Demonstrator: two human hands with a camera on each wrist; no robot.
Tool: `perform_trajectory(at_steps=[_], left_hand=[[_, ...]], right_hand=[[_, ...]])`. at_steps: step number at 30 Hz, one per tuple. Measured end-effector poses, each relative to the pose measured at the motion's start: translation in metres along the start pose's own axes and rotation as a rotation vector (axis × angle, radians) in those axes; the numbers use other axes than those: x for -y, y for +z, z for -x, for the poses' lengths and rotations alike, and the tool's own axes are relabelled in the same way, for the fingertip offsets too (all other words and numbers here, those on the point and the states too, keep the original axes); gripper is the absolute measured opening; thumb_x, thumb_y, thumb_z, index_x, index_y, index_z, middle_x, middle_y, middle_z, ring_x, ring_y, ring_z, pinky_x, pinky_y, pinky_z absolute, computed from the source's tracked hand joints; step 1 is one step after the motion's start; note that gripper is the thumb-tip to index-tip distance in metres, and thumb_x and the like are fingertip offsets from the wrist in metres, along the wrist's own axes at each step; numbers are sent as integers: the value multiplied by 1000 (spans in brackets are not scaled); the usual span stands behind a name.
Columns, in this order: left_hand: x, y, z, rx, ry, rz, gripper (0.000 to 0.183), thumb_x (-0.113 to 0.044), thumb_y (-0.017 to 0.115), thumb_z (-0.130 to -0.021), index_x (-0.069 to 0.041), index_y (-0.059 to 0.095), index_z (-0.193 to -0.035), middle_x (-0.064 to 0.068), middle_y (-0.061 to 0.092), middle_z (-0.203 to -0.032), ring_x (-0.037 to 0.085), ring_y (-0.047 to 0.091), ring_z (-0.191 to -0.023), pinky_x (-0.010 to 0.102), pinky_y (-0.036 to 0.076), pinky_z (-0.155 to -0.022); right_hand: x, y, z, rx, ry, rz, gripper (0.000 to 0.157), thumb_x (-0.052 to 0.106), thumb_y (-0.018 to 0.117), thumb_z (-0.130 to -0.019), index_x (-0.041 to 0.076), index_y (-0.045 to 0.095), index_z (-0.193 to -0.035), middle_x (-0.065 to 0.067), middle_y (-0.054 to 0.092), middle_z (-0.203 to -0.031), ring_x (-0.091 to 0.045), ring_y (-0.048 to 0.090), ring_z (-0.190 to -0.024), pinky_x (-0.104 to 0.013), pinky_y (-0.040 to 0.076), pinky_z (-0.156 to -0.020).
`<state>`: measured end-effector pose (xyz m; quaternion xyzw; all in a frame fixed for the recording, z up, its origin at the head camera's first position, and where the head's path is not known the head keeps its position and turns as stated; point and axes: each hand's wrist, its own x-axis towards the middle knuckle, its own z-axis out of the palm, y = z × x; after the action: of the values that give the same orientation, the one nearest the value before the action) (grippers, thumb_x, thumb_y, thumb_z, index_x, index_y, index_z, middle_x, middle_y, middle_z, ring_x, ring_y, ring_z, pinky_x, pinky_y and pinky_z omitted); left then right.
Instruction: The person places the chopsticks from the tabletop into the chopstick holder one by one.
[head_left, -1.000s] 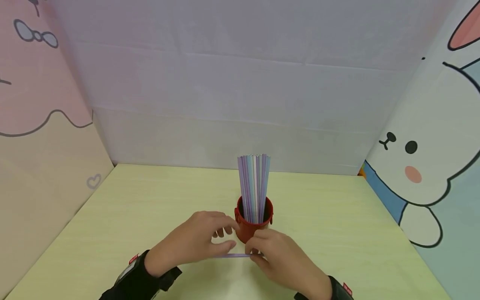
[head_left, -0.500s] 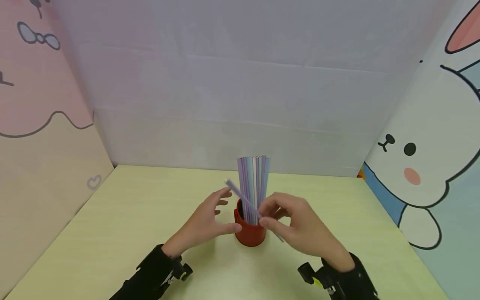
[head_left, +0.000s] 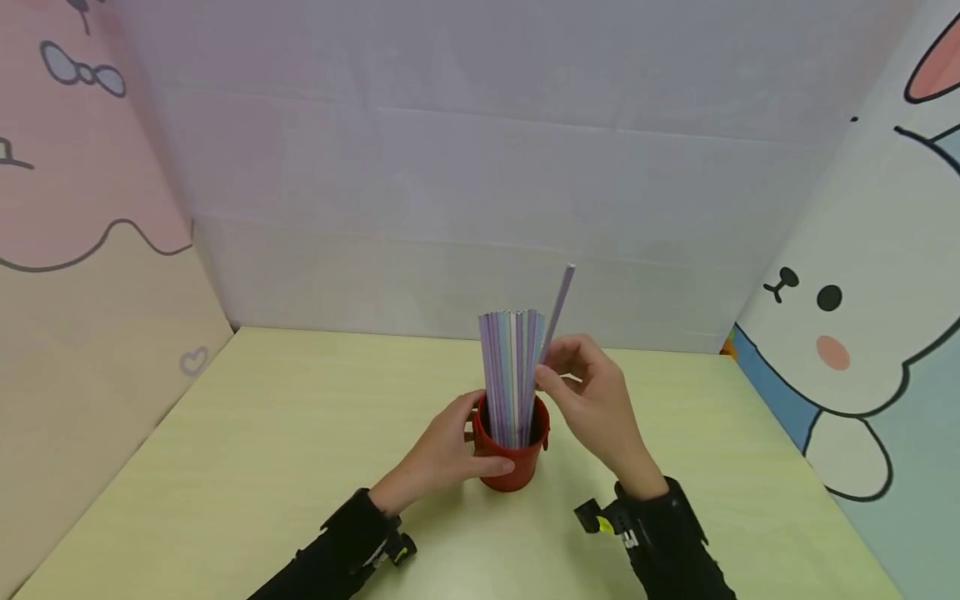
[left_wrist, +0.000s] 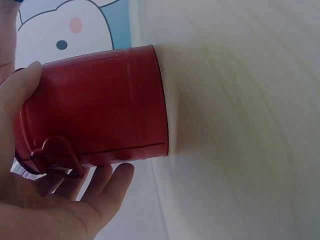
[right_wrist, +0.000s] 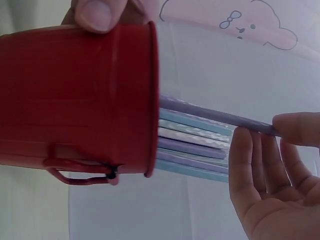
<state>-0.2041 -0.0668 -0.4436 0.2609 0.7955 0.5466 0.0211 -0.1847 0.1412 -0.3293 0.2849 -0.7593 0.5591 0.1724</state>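
Observation:
A small red metal bucket with side handles stands upright on the table, holding a bundle of purple, blue and white straws. My left hand grips the bucket from the left, its thumb across the front and its fingers round the far side. With thumb and fingers, my right hand pinches a purple straw at the bucket's right, tilted and rising higher than the bundle. In the right wrist view, the lower part of this purple straw runs to the rim of the bucket beside the other straws.
The bucket stands on a pale yellow wood-grain table. A white sheet hangs along the back. Printed cartoon panels flank the table: a pink and cream one at left, a rabbit one at right.
The purple straw was lifted off the table near the bucket, turned upright by my right hand and moved to the bucket's right side. My left hand has come to the bucket and gripped it.

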Motion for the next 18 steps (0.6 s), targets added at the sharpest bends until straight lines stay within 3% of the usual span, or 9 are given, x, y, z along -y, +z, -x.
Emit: perform_trajectory(at_steps=[7,13,18], left_hand=[[-5,1,1,12,3,32,89,-38,84,-72,-23,33,-143,-8,44,-133,10,46,-118,35,48,-92],[-7,0,2,14,-3,18,89,-38,83,-72,-23,32,-144,-8,43,-133,10,46,-118,33,48,-92],[-5,-1,2,15,-14,16,88,-38,83,-73,-24,32,-144,-9,44,-133,10,46,-118,32,48,-92]], right_hand=[[-44,5,5,11,142,108,25,7,68,-88,8,54,-109,-4,60,-92,-18,61,-81,-28,57,-68],[-53,10,6,85,158,184,27,7,69,-86,9,54,-108,-3,61,-90,-17,61,-79,-27,56,-65],[-52,12,5,99,135,224,29,7,70,-86,9,56,-112,-2,62,-89,-16,61,-78,-28,57,-65]])
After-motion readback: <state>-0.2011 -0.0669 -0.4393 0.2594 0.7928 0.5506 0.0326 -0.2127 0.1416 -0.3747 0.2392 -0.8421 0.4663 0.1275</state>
